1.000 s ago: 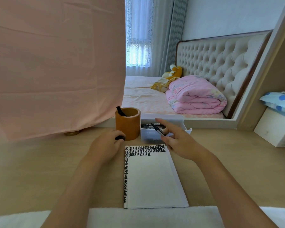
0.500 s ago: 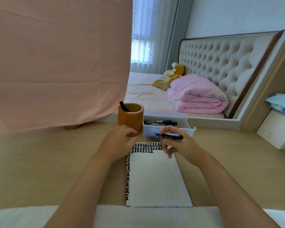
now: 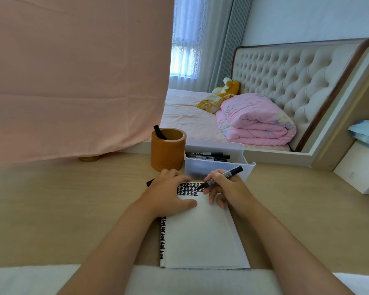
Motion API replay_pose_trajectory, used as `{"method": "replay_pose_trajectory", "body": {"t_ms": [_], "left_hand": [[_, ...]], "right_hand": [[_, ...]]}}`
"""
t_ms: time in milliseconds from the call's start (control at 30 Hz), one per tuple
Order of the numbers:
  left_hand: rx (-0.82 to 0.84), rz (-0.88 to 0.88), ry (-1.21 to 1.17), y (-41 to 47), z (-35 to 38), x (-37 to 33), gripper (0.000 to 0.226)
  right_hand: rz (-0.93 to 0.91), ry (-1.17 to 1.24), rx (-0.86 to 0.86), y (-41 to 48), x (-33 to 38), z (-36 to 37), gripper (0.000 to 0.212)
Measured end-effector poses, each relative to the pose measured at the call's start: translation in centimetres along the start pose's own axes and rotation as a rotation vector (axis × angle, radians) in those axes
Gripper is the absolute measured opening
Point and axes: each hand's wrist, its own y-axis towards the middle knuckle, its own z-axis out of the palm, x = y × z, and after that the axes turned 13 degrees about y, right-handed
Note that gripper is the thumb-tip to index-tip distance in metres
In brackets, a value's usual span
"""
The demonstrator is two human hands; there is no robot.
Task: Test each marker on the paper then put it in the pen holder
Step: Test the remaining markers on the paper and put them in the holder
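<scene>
A white notepad (image 3: 200,235) lies on the wooden desk, with rows of black marks along its top and left edge. My right hand (image 3: 228,192) grips a black marker (image 3: 230,173), uncapped, its tip touching the paper beside the top marks. My left hand (image 3: 168,192) rests on the pad's top left corner, and a black cap (image 3: 150,182) pokes out from under its fingers. Behind my left hand stands the brown round pen holder (image 3: 167,154) with one black marker (image 3: 159,132) leaning inside.
A white plastic bin (image 3: 219,169) right of the holder contains several black markers (image 3: 207,156). A pink cloth (image 3: 73,71) hangs at the back left. A white box (image 3: 358,169) sits at the desk's right. A white cushion (image 3: 200,282) lines the near edge.
My right hand turned the marker from lying level above the bin and brought its tip down onto the paper. My left hand slid onto the pad's top left corner.
</scene>
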Motion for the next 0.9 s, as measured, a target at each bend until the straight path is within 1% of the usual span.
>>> {"method": "replay_pose_trajectory", "body": {"t_ms": [167, 233, 300, 433, 633, 767, 900], "left_hand": [[0.04, -0.019, -0.003, 0.1, -0.1, 0.1, 0.071], [0.043, -0.023, 0.002, 0.1, -0.1, 0.1, 0.07], [0.047, -0.024, 0.01, 0.1, -0.1, 0.0, 0.069], [0.044, -0.017, 0.021, 0.0, -0.2, -0.1, 0.068], [0.053, -0.026, 0.019, 0.0, -0.2, -0.1, 0.069], [0.06, -0.026, 0.009, 0.0, -0.3, -0.2, 0.069], [0.059, -0.027, 0.008, -0.1, -0.3, -0.2, 0.069]], "right_hand": [[-0.1, -0.201, -0.029, 0.3, -0.4, -0.6, 0.008], [-0.125, -0.249, -0.033, 0.3, -0.5, -0.6, 0.009], [-0.147, -0.282, -0.03, 0.2, -0.7, -0.5, 0.015], [-0.152, -0.269, -0.027, 0.2, -0.9, -0.3, 0.022], [-0.144, -0.283, -0.014, 0.2, -1.0, -0.2, 0.019], [-0.161, -0.353, -0.014, 0.4, -1.2, -0.2, 0.019], [-0.192, -0.412, -0.03, 0.5, -1.3, -0.2, 0.024]]}}
